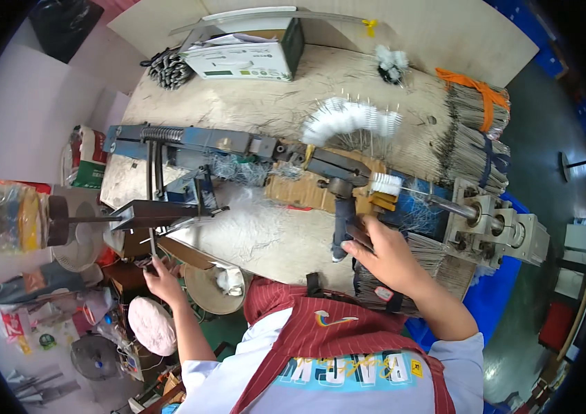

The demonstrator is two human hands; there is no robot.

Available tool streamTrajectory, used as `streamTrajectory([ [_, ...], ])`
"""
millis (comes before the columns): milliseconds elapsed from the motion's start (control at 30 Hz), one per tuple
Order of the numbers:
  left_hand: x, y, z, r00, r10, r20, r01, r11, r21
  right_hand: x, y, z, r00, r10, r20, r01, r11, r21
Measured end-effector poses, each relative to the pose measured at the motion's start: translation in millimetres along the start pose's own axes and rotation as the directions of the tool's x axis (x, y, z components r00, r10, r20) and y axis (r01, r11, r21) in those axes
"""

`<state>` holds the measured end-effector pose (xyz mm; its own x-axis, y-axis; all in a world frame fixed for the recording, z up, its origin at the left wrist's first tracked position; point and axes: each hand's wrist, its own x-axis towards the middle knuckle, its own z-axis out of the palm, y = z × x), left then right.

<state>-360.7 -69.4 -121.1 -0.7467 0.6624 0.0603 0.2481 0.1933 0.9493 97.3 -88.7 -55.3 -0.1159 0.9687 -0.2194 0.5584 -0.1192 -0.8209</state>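
My left hand [163,281] is closed around the lower end of a thin metal lever [153,241] at the left of a long blue bench machine [196,140]. My right hand [391,257] is closed on a dark lever handle [358,234], beside a thick dark tube [343,219] hanging from the clamp head [340,188]. Just beyond that hand, a small white bristle brush [385,184] sits on a wire between the clamp head and a metal spindle [455,205]. My fingertips are partly hidden behind the handle.
White bristle brushes [348,121] stand in a curved row behind the machine. Wire bundles [479,100] lie at the right; loose white bristles [251,214] cover the near table. A carton [241,58] stands at the back. A weighted jar [13,219] juts out left.
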Motion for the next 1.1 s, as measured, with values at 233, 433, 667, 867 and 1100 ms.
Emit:
streamTrajectory([
  [233,-69,37,31,0.904,-0.208,0.374,0.245,0.968,-0.052,4,-3,34,0.983,0.16,-0.094,-0.144,0.977,0.159],
  [433,-137,91,75,0.659,0.203,0.724,-0.275,0.961,-0.019,-40,-69,-28,0.991,-0.054,-0.124,0.084,0.966,0.245],
  [667,-171,183,154,-0.203,0.852,0.483,-0.849,0.092,-0.52,6,-49,-76,0.84,-0.466,-0.279,0.088,0.624,-0.776],
  [867,-128,142,145,0.665,0.415,0.621,-0.196,0.899,-0.391,17,-19,-104,0.89,-0.435,-0.136,0.156,0.572,-0.805],
  [1100,-123,89,148,0.442,-0.015,0.897,0.21,0.974,-0.087,95,-2,-107,0.949,-0.015,-0.315,-0.142,0.87,-0.471],
])
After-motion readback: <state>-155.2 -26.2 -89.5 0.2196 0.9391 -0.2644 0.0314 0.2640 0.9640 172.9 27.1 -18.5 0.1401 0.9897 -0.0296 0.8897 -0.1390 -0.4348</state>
